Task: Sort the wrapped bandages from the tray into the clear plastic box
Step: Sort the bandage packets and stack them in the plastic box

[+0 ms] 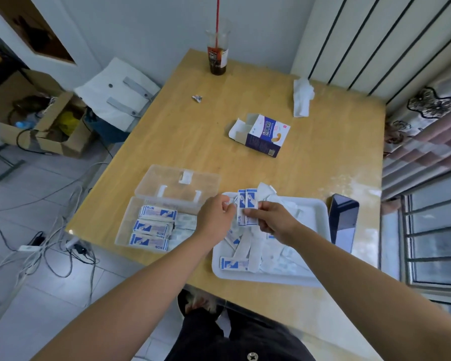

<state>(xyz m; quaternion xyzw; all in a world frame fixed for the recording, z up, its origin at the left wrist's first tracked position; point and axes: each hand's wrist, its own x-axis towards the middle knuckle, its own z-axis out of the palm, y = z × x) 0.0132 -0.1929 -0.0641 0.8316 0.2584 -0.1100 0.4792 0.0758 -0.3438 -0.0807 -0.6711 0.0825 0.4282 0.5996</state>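
Note:
A white tray lies on the wooden table at the near right, with several blue-and-white wrapped bandages and white wrappers scattered in it. Left of it sits the clear plastic box, its lid folded back; three stacks of bandages lie inside. Above the tray's left end, my left hand and my right hand both pinch a small bunch of wrapped bandages held upright between them.
A dark phone lies right of the tray. An open bandage carton, a crumpled tissue, a small paper scrap and a plastic drink cup with a red straw stand farther back. Cables and cardboard boxes cover the floor at left.

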